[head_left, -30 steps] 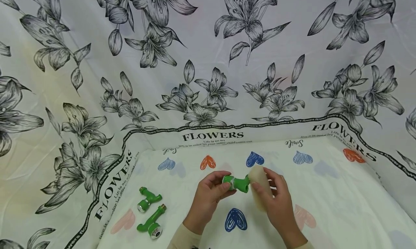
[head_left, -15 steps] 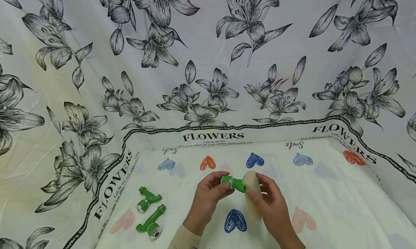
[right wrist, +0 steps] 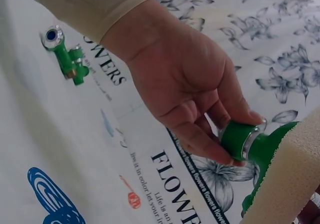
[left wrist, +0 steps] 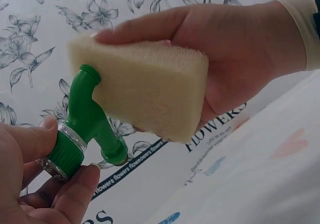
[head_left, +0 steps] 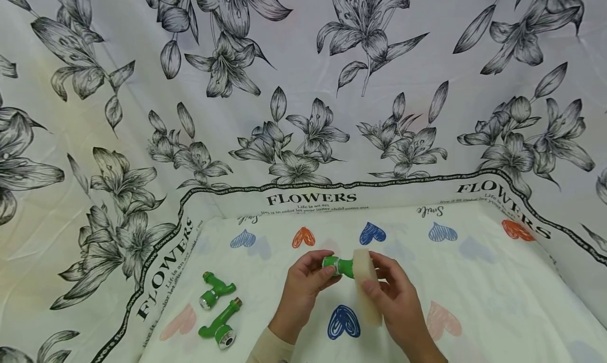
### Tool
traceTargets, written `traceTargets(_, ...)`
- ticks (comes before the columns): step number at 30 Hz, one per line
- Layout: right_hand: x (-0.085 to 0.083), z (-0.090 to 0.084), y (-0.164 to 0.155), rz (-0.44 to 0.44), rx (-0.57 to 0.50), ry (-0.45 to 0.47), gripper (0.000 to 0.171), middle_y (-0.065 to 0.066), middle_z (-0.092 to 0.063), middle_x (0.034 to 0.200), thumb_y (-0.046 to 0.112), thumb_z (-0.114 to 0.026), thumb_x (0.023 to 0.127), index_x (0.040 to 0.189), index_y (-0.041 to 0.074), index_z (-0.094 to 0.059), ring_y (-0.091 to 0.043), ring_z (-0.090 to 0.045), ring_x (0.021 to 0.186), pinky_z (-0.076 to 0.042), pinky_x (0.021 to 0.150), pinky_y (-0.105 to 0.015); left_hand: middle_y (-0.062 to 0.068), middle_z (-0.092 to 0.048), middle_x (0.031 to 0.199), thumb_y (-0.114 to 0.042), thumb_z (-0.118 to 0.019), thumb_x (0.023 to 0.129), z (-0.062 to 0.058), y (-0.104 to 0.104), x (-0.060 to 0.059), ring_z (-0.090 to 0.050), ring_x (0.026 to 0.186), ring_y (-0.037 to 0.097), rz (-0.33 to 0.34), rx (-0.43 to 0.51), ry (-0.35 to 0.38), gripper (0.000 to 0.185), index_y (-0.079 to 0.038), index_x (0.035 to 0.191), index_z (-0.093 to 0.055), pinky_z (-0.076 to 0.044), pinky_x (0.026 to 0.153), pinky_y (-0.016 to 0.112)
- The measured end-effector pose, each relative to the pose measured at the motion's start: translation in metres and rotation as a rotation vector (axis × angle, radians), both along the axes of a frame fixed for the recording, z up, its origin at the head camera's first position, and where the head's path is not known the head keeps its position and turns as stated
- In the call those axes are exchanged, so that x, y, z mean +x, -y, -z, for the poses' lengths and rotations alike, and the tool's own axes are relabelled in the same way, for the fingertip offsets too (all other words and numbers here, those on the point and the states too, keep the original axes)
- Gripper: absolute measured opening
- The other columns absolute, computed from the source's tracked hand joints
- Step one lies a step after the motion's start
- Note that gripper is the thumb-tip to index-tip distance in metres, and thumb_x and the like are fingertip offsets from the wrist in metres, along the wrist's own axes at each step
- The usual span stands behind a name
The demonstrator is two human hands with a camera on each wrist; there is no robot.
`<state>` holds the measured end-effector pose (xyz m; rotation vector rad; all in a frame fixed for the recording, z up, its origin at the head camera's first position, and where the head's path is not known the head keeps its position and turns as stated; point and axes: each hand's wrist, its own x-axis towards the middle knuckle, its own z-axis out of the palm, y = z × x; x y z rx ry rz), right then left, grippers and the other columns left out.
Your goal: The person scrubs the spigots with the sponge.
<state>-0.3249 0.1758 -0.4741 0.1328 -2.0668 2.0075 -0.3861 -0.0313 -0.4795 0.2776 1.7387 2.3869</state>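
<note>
My left hand (head_left: pixel 303 285) pinches the ringed end of a green plastic tap fitting (head_left: pixel 339 266) and holds it above the cloth. In the left wrist view the fitting (left wrist: pixel 85 121) has a threaded spout that touches a cream sponge (left wrist: pixel 142 84). My right hand (head_left: pixel 393 297) grips that sponge (head_left: pixel 366 284) and presses it against the fitting's right end. The right wrist view shows the left hand (right wrist: pixel 185 84) with its fingertips round the fitting's green collar (right wrist: pixel 240 139), and the sponge (right wrist: pixel 287 184) at the lower right corner.
Two more green tap fittings (head_left: pixel 215 290) (head_left: pixel 219 326) lie on the heart-printed cloth (head_left: pixel 474 278) to the left of my hands. A flower-printed sheet (head_left: pixel 303 89) hangs behind and at both sides. One fitting (right wrist: pixel 62 54) appears far off in the right wrist view.
The sponge has slid left along the fitting, covering more of its green body. Both hands have shifted slightly; the two fittings on the cloth stay put.
</note>
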Motion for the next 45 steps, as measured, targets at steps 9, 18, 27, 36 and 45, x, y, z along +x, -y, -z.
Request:
traceTargets(9,-0.008,0.013,-0.003,0.071,0.105,0.029,0.053,-0.005,-0.060,0.137,0.026,-0.077,0.105,0.155,0.017,-0.057,-0.026,-0.058,0.116,-0.058,0.093,-0.026,0.021,-0.070,0.124,-0.004,-0.078,0.101,0.000,0.003,0.001,-0.074,0.110,0.028,0.020,0.010,-0.011,0.036,0.004,0.134,-0.066,-0.060,0.099,0.048)
traceTargets(18,-0.014,0.023,-0.009,0.209,0.237,0.040,0.061,-0.005,-0.059,0.136,0.035,-0.080,0.103,0.156,0.016,-0.057,-0.024,-0.058,0.116,-0.056,0.090,-0.028,0.021,-0.070,0.124,-0.005,-0.078,0.102,-0.001,0.002,0.004,-0.074,0.109,0.027,0.054,0.005,-0.028,0.034,0.003,0.133,-0.068,-0.061,0.098,0.048)
traceTargets(27,-0.009,0.015,-0.003,0.093,0.066,0.101,0.056,-0.007,-0.060,0.138,0.034,-0.078,0.104,0.153,0.017,-0.057,-0.028,-0.060,0.116,-0.058,0.093,-0.024,0.021,-0.070,0.124,-0.005,-0.078,0.102,-0.001,0.002,0.003,-0.074,0.111,0.028,0.039,0.006,-0.032,0.036,0.005,0.135,-0.066,-0.060,0.098,0.047)
traceTargets(36,-0.002,0.003,0.001,-0.029,0.001,0.082,0.048,-0.006,-0.062,0.140,0.022,-0.075,0.106,0.151,0.016,-0.061,-0.031,-0.061,0.117,-0.057,0.098,-0.026,0.021,-0.070,0.125,-0.007,-0.079,0.102,0.002,0.004,0.001,-0.073,0.112,0.030,-0.008,-0.032,0.005,0.035,0.001,0.135,-0.069,-0.061,0.098,0.045)
traceTargets(45,-0.002,0.003,0.002,-0.018,0.035,0.031,0.049,-0.005,-0.062,0.137,0.021,-0.076,0.105,0.151,0.018,-0.060,-0.031,-0.061,0.116,-0.058,0.096,-0.028,0.021,-0.070,0.122,-0.004,-0.079,0.101,0.002,0.005,0.001,-0.073,0.110,0.030,-0.022,-0.023,0.021,0.035,0.002,0.133,-0.068,-0.061,0.098,0.047)
